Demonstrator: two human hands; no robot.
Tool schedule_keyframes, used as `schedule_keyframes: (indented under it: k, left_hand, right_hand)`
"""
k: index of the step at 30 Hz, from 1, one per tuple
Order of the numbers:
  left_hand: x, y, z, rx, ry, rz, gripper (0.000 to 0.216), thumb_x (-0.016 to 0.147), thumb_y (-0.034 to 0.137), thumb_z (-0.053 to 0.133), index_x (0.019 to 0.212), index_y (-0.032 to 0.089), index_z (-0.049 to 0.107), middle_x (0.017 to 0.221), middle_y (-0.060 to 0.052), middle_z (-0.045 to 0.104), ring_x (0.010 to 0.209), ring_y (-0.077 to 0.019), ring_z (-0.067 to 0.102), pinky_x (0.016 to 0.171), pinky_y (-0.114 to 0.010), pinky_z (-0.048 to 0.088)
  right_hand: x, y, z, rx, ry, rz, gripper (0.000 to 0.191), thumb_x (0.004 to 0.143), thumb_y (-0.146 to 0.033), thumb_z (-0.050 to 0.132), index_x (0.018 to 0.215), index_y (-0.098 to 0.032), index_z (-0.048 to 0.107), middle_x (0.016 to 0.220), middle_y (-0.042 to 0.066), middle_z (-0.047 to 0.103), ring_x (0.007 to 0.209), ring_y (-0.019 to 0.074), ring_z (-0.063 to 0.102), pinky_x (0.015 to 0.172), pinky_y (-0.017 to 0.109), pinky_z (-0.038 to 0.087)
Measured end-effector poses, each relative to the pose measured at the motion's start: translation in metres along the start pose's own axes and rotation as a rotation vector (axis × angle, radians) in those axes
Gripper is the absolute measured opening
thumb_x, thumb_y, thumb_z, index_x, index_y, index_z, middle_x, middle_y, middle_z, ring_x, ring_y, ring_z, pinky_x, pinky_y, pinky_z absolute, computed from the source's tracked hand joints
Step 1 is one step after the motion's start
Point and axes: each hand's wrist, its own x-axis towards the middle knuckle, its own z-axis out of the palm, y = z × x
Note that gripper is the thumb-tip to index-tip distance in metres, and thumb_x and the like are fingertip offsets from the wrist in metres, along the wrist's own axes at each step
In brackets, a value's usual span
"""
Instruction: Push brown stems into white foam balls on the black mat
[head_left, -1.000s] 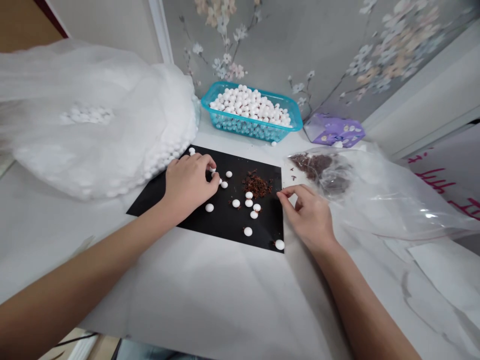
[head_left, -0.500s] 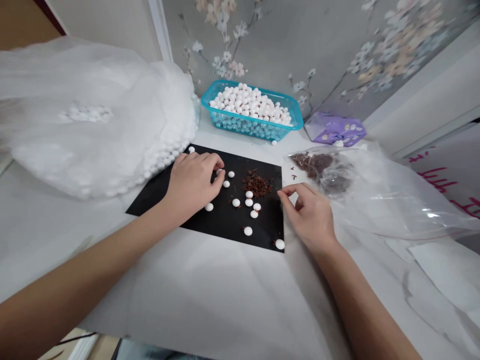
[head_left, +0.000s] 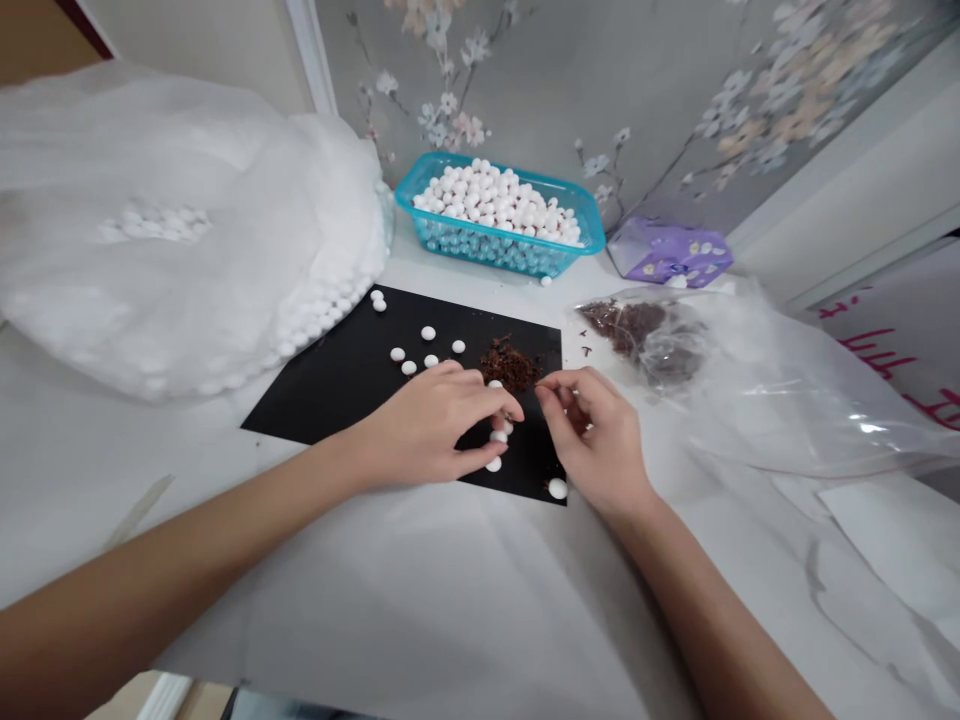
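Observation:
A black mat [head_left: 337, 385] lies on the white table with several small white beads [head_left: 428, 333] scattered on it and a little heap of brown dried bits [head_left: 510, 363]. My left hand [head_left: 431, 430] rests low on the mat, fingers curled over the beads near the middle, thumb and fingertips touching white beads [head_left: 493, 464]. My right hand [head_left: 596, 440] sits at the mat's right edge with thumb and forefinger pinched together beside the brown heap; what they hold is too small to see. One bead [head_left: 557, 488] lies at the mat's front right corner.
A turquoise basket [head_left: 570, 250] full of white beads stands at the back. A large white mesh bag [head_left: 172, 220] of beads fills the left. A clear plastic bag [head_left: 750, 390] with brown bits lies on the right, a purple packet [head_left: 667, 255] behind it.
My left hand has slid from the mat's back left toward the middle, uncovering several beads there. My right hand has shifted slightly left toward the brown heap.

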Motion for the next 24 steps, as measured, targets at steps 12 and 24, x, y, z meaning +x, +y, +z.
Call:
schedule_keyframes:
  k: [12, 24]
  left_hand:
    - [0.001, -0.009, -0.007, 0.142, -0.021, 0.011, 0.014, 0.078, 0.024, 0.057, 0.092, 0.020, 0.055, 0.074, 0.005, 0.067, 0.069, -0.0120, 0.059, 0.074, -0.027, 0.035]
    - [0.001, -0.009, -0.006, 0.121, 0.014, -0.018, 0.018, 0.077, 0.026, 0.058, 0.093, 0.021, 0.051, 0.073, 0.005, 0.068, 0.069, -0.0123, 0.063, 0.076, -0.027, 0.037]
  right_hand:
    - [-0.012, -0.013, 0.011, 0.036, -0.043, -0.101, 0.007, 0.082, -0.017, 0.050, 0.081, -0.020, 0.057, 0.066, -0.003, 0.045, 0.052, 0.0079, 0.042, 0.046, 0.019, 0.035]
    - [-0.015, -0.015, 0.016, -0.133, -0.110, -0.196, 0.014, 0.085, -0.020, 0.046, 0.079, -0.019, 0.059, 0.065, -0.001, 0.050, 0.052, 0.0087, 0.045, 0.047, 0.020, 0.035]
